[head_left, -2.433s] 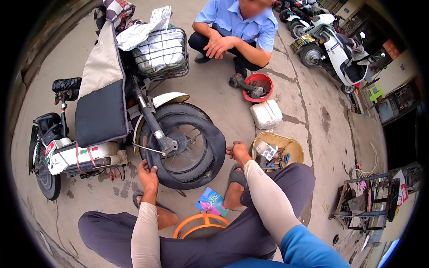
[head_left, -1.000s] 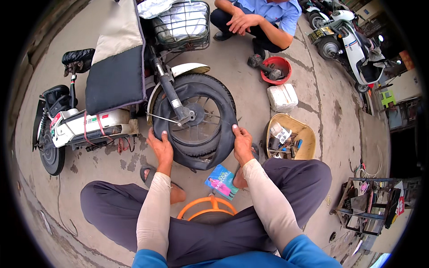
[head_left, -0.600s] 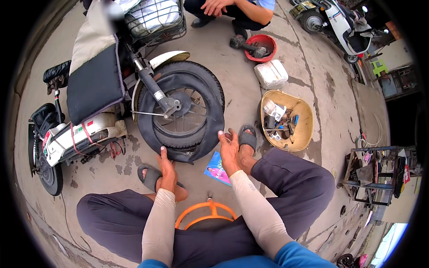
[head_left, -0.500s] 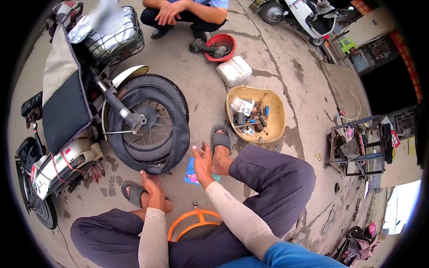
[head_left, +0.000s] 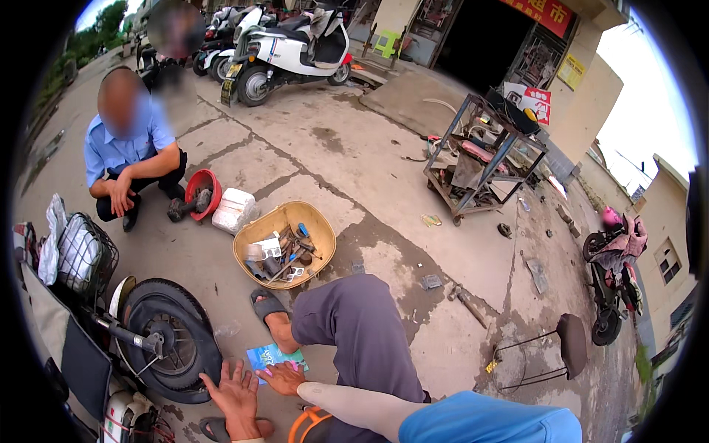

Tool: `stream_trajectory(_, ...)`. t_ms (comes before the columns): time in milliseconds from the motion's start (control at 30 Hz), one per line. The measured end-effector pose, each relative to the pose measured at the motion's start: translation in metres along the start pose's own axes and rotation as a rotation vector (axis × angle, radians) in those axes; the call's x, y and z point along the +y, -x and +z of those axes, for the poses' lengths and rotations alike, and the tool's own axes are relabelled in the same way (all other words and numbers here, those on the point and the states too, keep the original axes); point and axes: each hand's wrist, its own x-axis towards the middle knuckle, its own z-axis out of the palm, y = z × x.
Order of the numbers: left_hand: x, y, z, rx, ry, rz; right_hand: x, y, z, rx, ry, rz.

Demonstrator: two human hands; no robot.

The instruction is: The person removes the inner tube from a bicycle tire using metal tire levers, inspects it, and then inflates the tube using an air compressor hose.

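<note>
My left hand (head_left: pixel 235 399) is open and holds nothing, its fingers spread beside the lower edge of a scooter's wheel (head_left: pixel 169 292). A flat black inner tube (head_left: pixel 204 345) hangs loose around the wheel's side. My right hand (head_left: pixel 283 379) has its fingers stretched out at the near edge of a blue printed leaflet (head_left: pixel 260 357) on the ground. It covers part of the leaflet; whether it presses on it I cannot tell. Beyond my sandalled foot stands a yellow basin (head_left: pixel 323 235) with several tools in it.
A person (head_left: pixel 133 162) squats beyond a red bowl (head_left: pixel 214 193) and a white block-shaped container (head_left: pixel 235 210). A tool cart (head_left: pixel 480 173) stands farther right. On the pavement lie a hammer (head_left: pixel 469 304) and a seat on a metal frame (head_left: pixel 572 345). White scooters (head_left: pixel 295 52) are parked behind.
The view has swung right and up. My right hand has come down to the leaflet, which it was above and beside before. My left hand remains open near the wheel.
</note>
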Motion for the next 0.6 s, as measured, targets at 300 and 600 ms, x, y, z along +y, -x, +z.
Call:
stream_trajectory(300,-0.03,0.009,0.021,0.008,-1.117,0.533,-0.039,0.01,-0.001,-0.31,-1.362,-0.131)
stream_trajectory(600,-0.072,0.036,0.043,-0.357,-2.026,1.051,-0.027,0.085,-0.096,-0.574,-1.749,-0.165)
